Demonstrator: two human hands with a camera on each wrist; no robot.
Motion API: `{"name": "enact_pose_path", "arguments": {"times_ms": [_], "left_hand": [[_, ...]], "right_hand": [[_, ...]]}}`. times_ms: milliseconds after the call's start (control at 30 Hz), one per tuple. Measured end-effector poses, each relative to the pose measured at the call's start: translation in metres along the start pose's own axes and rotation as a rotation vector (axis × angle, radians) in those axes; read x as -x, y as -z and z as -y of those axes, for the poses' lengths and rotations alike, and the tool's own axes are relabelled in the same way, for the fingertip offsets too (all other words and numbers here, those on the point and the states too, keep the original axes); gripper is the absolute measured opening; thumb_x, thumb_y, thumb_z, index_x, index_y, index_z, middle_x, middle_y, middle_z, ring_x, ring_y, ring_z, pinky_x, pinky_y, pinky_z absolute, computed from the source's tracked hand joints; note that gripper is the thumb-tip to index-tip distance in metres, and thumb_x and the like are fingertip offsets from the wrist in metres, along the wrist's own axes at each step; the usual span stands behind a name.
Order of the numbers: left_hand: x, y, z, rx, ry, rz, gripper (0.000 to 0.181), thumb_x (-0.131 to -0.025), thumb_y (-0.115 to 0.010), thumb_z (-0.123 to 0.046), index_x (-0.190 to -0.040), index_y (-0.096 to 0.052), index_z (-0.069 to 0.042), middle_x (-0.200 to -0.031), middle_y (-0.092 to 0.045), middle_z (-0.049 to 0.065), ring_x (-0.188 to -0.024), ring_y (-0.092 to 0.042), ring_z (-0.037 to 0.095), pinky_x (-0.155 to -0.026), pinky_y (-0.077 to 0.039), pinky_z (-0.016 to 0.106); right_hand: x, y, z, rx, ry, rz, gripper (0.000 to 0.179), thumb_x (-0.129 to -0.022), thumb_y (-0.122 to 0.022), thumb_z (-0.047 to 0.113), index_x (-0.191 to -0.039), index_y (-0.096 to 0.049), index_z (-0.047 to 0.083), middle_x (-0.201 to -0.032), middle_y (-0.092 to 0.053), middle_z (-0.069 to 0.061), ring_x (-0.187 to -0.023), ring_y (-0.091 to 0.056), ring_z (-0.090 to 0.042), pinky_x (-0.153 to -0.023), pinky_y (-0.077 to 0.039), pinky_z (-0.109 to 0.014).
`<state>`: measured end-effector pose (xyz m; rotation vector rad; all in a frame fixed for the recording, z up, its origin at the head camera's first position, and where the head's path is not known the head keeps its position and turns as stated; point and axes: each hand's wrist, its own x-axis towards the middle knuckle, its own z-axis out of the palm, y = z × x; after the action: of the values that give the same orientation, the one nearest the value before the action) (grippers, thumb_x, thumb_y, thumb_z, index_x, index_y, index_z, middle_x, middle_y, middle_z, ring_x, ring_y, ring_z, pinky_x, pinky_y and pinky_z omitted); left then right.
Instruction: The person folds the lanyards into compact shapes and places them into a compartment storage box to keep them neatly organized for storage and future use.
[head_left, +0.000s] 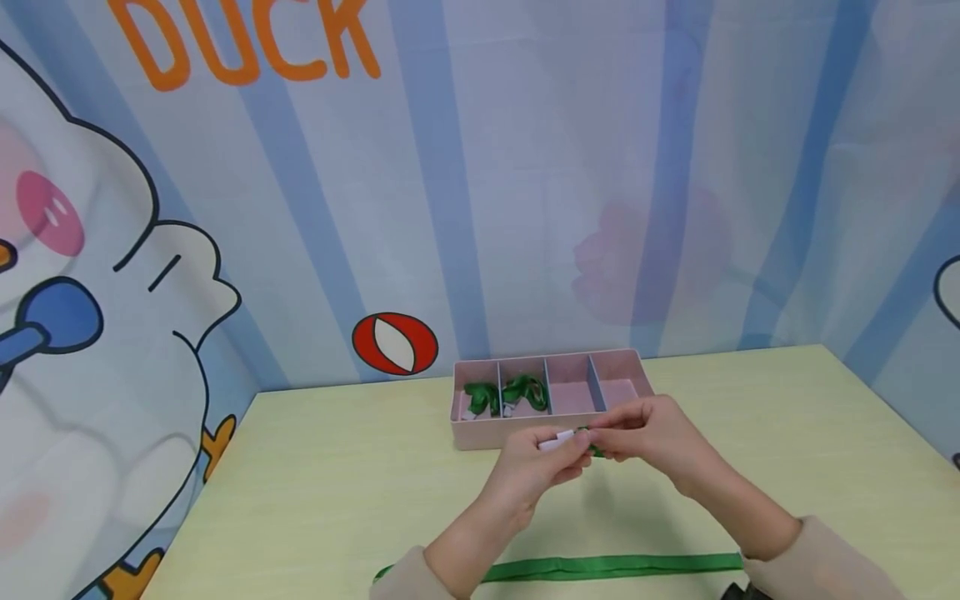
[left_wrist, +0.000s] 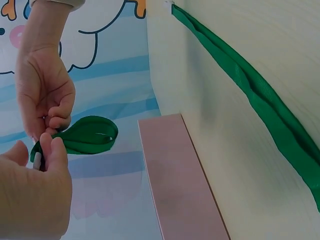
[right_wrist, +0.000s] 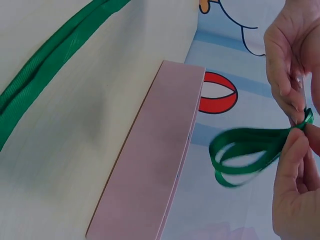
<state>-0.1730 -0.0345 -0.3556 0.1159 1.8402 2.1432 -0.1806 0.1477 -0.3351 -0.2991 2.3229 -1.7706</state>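
Observation:
My left hand (head_left: pixel 536 467) and right hand (head_left: pixel 652 433) meet in front of the box, above the table. Between their fingertips is a looped green ribbon (left_wrist: pixel 92 135) with a white end piece (head_left: pixel 555 442). The left fingers and thumb pinch the ribbon near that white piece. Thumb and fingers of the right hand pinch the same ribbon beside them. Its folded loops (right_wrist: pixel 245 145) stick out from the fingers in both wrist views; the gathered part is mostly hidden.
Behind the hands stands a pink box (head_left: pixel 480 433) divided into several compartments. Folded green ribbons (head_left: pixel 525 392) with white pieces lie in its two left compartments. A long green strip (head_left: pixel 600 568) stretches across the table's near side. A printed curtain (head_left: pixel 525 167) hangs behind.

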Motion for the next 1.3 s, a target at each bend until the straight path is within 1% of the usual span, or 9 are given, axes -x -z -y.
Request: {"name": "enact_pose_path", "arguments": {"times_ms": [67,167,300,433,567,700,900,1100,1300], "left_hand": [[0.000,0.000,0.000,-0.010,-0.003,-0.017,0.027,-0.087,-0.067,-0.018,-0.103,-0.068,0.003,-0.083,-0.067,0.003,-0.069,-0.064,0.008,-0.077,-0.055,0.030],[0.002,0.002,-0.001,-0.026,-0.004,-0.030,0.025,-0.087,-0.067,-0.017,-0.101,-0.068,0.003,-0.078,-0.066,0.001,-0.066,-0.063,0.007,-0.076,-0.055,0.030],[0.004,0.007,-0.004,-0.045,-0.015,-0.007,0.023,-0.088,-0.066,-0.016,-0.099,-0.068,0.004,-0.074,-0.066,0.000,-0.068,-0.063,0.008,-0.077,-0.055,0.030],[0.005,0.012,-0.007,-0.025,-0.024,0.032,0.021,-0.088,-0.066,-0.016,-0.094,-0.067,0.004,-0.073,-0.066,0.000,-0.068,-0.063,0.009,-0.077,-0.055,0.030],[0.005,0.014,-0.008,0.031,-0.009,0.062,0.015,-0.087,-0.066,-0.014,-0.088,-0.067,0.001,-0.071,-0.065,0.000,-0.066,-0.063,0.008,-0.075,-0.055,0.028],[0.005,0.014,-0.007,0.069,0.006,0.073,0.011,-0.087,-0.066,-0.012,-0.084,-0.066,-0.002,-0.069,-0.065,0.000,-0.064,-0.063,0.007,-0.071,-0.055,0.025],[0.005,0.016,-0.005,0.062,0.059,0.021,0.012,-0.088,-0.065,-0.014,-0.089,-0.068,-0.002,-0.069,-0.065,0.000,-0.064,-0.063,0.007,-0.071,-0.055,0.025],[0.000,0.014,-0.005,0.078,0.073,0.008,0.016,-0.087,-0.066,-0.015,-0.093,-0.068,0.000,-0.070,-0.066,0.000,-0.064,-0.063,0.007,-0.070,-0.056,0.026],[0.001,0.014,-0.001,0.082,0.087,-0.001,0.016,-0.087,-0.066,-0.015,-0.094,-0.069,0.000,-0.069,-0.066,0.000,-0.062,-0.063,0.006,-0.068,-0.055,0.025]], "right_hand": [[0.000,-0.003,0.000,0.043,0.003,-0.024,0.035,-0.082,-0.072,0.024,-0.103,-0.069,-0.004,-0.079,-0.068,-0.004,-0.066,-0.060,-0.016,-0.062,-0.052,-0.032],[0.000,-0.002,-0.002,0.104,0.045,-0.004,0.032,-0.083,-0.072,0.025,-0.102,-0.070,0.000,-0.081,-0.067,-0.005,-0.067,-0.058,-0.016,-0.059,-0.051,-0.031],[0.000,0.006,-0.010,0.205,0.208,0.051,0.030,-0.082,-0.073,0.021,-0.107,-0.068,0.005,-0.086,-0.060,-0.007,-0.070,-0.051,-0.014,-0.055,-0.046,-0.027],[-0.003,0.012,-0.025,0.328,0.347,0.063,0.051,-0.078,-0.077,0.020,-0.124,-0.058,0.013,-0.103,-0.052,-0.005,-0.082,-0.044,-0.014,-0.060,-0.042,-0.028],[-0.006,0.016,-0.036,0.390,0.375,0.065,0.054,-0.078,-0.077,0.023,-0.127,-0.055,0.017,-0.117,-0.055,0.000,-0.093,-0.045,-0.011,-0.070,-0.042,-0.032],[-0.006,0.017,-0.042,0.404,0.402,0.028,0.040,-0.079,-0.076,0.020,-0.116,-0.062,0.015,-0.104,-0.062,0.004,-0.088,-0.050,-0.012,-0.072,-0.043,-0.031],[-0.004,0.017,-0.045,0.376,0.471,-0.023,0.020,-0.080,-0.073,0.010,-0.098,-0.066,0.015,-0.087,-0.063,0.006,-0.080,-0.052,-0.012,-0.067,-0.044,-0.029],[-0.005,0.016,-0.045,0.418,0.585,-0.050,0.023,-0.080,-0.069,-0.001,-0.095,-0.064,0.017,-0.086,-0.059,0.005,-0.077,-0.051,-0.008,-0.068,-0.046,-0.025],[-0.003,0.014,-0.045,0.430,0.631,-0.125,0.026,-0.081,-0.062,-0.009,-0.093,-0.059,0.015,-0.082,-0.054,0.007,-0.073,-0.048,-0.007,-0.063,-0.044,-0.024]]}}
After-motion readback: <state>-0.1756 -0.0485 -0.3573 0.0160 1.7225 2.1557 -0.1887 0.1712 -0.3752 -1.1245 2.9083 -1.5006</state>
